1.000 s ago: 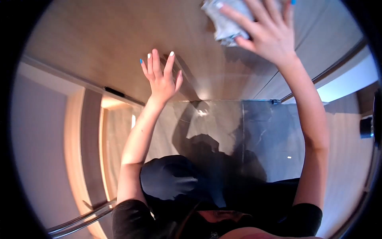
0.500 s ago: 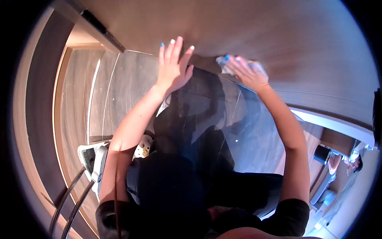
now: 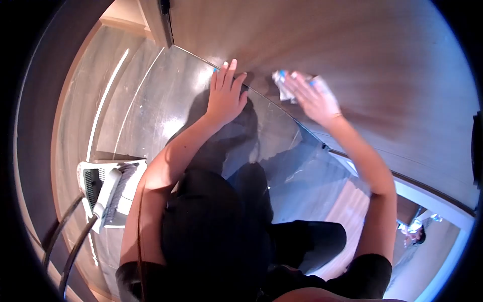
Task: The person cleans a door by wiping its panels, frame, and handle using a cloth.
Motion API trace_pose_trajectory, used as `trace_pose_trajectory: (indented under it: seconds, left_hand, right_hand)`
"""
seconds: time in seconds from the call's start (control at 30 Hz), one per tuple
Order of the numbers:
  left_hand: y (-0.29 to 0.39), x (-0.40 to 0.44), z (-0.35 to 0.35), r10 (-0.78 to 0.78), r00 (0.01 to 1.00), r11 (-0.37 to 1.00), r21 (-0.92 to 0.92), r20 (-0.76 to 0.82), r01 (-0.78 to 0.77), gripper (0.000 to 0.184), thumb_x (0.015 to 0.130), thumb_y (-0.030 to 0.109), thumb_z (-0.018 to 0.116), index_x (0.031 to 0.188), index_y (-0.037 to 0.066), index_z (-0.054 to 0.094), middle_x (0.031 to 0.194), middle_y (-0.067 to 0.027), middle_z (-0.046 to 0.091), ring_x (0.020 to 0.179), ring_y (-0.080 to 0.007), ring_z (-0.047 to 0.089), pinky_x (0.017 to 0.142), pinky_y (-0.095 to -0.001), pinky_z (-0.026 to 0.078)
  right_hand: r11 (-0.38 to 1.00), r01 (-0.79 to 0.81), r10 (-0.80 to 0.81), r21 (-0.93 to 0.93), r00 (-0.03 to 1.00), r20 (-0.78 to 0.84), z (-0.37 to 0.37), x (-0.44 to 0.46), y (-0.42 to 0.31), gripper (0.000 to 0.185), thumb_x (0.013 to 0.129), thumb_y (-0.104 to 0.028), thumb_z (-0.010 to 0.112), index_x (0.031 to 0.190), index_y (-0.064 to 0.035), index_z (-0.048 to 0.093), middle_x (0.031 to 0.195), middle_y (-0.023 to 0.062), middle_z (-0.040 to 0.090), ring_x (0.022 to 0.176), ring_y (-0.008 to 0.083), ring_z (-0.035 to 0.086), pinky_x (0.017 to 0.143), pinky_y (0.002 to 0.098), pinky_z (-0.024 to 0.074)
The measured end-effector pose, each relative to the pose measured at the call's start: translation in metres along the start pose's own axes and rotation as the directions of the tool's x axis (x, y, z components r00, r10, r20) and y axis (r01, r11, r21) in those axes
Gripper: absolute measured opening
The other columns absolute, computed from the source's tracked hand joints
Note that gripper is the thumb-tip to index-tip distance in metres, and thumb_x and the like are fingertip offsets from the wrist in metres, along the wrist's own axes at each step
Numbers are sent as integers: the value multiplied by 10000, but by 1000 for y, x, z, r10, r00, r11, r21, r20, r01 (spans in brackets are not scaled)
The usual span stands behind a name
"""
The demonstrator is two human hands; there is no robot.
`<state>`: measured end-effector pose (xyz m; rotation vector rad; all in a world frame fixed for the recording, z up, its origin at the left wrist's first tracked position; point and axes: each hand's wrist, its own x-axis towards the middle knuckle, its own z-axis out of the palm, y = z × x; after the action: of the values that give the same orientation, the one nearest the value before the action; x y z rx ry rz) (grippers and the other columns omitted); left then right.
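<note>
My right hand [image 3: 318, 101], slightly blurred, presses a crumpled white cloth [image 3: 285, 91] against a brown wood-grain door [image 3: 322, 35]. The cloth sticks out past the fingertips; part of it lies hidden under the palm. My left hand [image 3: 226, 100] is open with its fingers spread, the fingertips resting on the door near its lower edge. Nothing is held in it. Below the door is a glossy grey marble-look floor [image 3: 151, 110], with my dark-clothed knees over it.
To the left, a white dustpan [image 3: 123, 221] and a brush [image 3: 108, 194] with long dark handles stand on the floor. A door frame [image 3: 65, 116] curves along the left side. At the far right, another person [image 3: 413, 234] shows through a white-edged opening.
My view has turned and shifted, so the door edge slants more steeply. My left hand stays at the door's lower edge. The right hand keeps the cloth on the door, with slight movement.
</note>
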<state>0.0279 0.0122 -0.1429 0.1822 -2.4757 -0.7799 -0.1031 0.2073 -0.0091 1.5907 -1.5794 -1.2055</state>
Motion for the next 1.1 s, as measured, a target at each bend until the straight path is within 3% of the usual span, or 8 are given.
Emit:
trace_pose_trajectory:
  seconds: [0.2,0.27,0.4,0.43,0.47,0.63,1.0,1.1]
  left_hand:
    - [0,10,7,-68,995,993,-99,-72,61,567,711,170,642,1225,54,436,1393,-196,298,1274,-370,302,1027,-520,256]
    - [-1,13,7,-83,993,988,-134,-85,71,563,711,159,648,1221,50,437,1393,-192,303,1269,-371,310,1029,-495,263]
    - [-15,14,6,-136,985,978,-174,-110,115,509,730,148,640,1195,42,460,1397,-188,306,1266,-369,318,1021,-471,277]
    - [-18,12,7,-168,978,970,-198,-121,142,498,734,146,638,1190,41,465,1398,-188,305,1264,-369,320,1020,-468,279]
    - [-22,11,7,-197,972,961,-223,-131,165,488,738,144,636,1185,40,471,1399,-187,304,1263,-368,323,1019,-465,281]
    - [-48,4,-1,-267,944,953,-199,-192,229,437,733,119,639,1141,40,503,1361,-175,351,1218,-346,377,973,-441,334]
    - [-82,-19,-18,-180,968,973,-173,-176,150,362,711,58,615,1047,72,481,1301,-153,427,1178,-354,431,941,-444,364]
    - [-94,-27,-23,-207,967,973,-137,-151,187,307,703,96,620,994,85,523,1250,-128,469,1155,-318,450,918,-433,380]
  right_hand:
    - [905,-402,425,141,868,-255,-100,78,160,641,740,-393,613,1340,-275,425,1408,17,378,1313,218,329,1093,490,88]
    - [944,-299,330,139,848,-415,-110,107,171,414,739,-310,600,1119,-146,617,1312,158,460,1255,385,378,1028,605,174]
    - [947,-216,298,239,867,-400,-92,155,135,496,770,-310,542,1228,-118,538,1335,90,452,1271,221,392,1037,527,234]
    - [962,-176,231,211,934,-274,-86,162,123,637,770,-445,582,1343,-215,423,1410,39,370,1290,217,364,1079,467,176]
    - [958,-86,162,274,950,-268,-79,172,110,617,867,-437,456,1354,-68,376,1448,81,289,1331,223,279,1104,418,170]
    - [979,206,-203,-1,967,-153,-69,222,65,629,870,-362,410,1378,-8,302,1458,130,243,1350,264,219,1123,408,128]
    - [854,517,-520,-52,852,-67,-23,321,-39,591,860,-258,390,1362,41,299,1441,135,284,1358,246,206,1132,399,99]
    - [889,457,-457,-5,887,-60,-14,336,-66,575,880,-267,362,1373,20,290,1455,111,260,1362,245,193,1133,417,70]
